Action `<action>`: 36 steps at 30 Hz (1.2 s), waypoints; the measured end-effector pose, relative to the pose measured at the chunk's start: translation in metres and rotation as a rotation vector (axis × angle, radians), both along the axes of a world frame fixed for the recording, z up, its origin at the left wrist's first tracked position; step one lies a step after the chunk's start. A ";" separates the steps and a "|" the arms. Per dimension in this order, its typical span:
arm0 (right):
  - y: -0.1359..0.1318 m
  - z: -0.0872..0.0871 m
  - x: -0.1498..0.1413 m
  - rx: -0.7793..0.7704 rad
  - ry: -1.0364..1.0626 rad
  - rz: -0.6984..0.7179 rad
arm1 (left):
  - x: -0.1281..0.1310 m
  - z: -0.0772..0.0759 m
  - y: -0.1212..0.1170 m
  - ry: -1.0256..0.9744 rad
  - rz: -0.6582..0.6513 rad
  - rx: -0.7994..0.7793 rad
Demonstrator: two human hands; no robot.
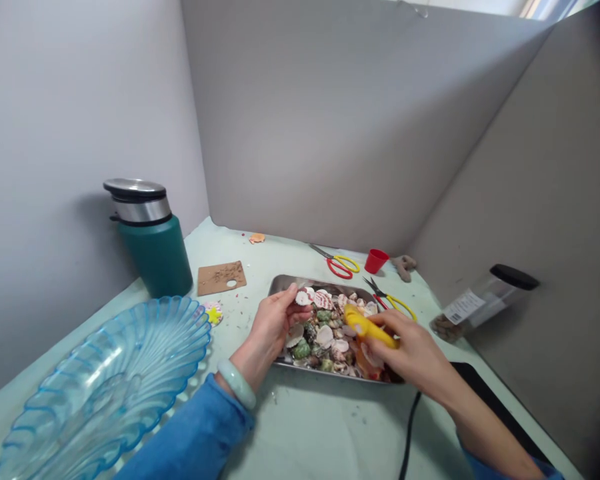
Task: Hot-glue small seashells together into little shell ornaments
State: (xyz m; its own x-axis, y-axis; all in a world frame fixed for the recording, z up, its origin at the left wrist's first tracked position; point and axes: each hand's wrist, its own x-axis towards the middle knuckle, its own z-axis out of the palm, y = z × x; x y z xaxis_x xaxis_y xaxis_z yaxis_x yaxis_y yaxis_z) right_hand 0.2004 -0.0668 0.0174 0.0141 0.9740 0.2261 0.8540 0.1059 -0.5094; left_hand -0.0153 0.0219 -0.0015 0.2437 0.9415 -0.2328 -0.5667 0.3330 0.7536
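My left hand (275,317) pinches a white scallop shell (305,297) with reddish-brown markings over the left part of a metal tray (279,285). Just right of it is another striped shell (323,299); I cannot tell whether the two touch. My right hand (405,343) is wrapped round a yellow glue gun (367,328), slightly blurred, above the tray's right side. Its nose points left toward the shells. Pale, green and brown seashells (325,337) fill the tray. A black cord (411,427) runs down from beneath my right hand.
Behind the tray lie two pairs of scissors (341,265) (390,300) and a red cup (377,261). At left stand a blue scalloped dish (105,393) and a green bottle (157,253), near a brown card (222,277). A clear jar (480,307) leans at right. Grey panels surround the table.
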 end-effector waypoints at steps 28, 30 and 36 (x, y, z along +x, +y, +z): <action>0.004 -0.032 -0.021 -0.263 1.184 0.182 | 0.003 -0.003 -0.001 0.132 -0.050 0.054; 0.003 -0.032 -0.024 -0.227 1.077 0.114 | 0.004 -0.003 -0.002 0.162 -0.056 0.063; 0.017 -0.014 -0.041 0.089 0.881 -0.040 | 0.006 -0.002 -0.007 0.306 -0.154 0.229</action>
State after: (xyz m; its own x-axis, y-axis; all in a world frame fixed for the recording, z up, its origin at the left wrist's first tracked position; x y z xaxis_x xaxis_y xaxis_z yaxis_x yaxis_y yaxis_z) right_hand 0.1593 -0.0499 0.0035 0.2522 0.9484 0.1924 0.1593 0.1554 -0.9749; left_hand -0.0088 0.0144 -0.0038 0.3382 0.9352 -0.1049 -0.2613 0.2004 0.9442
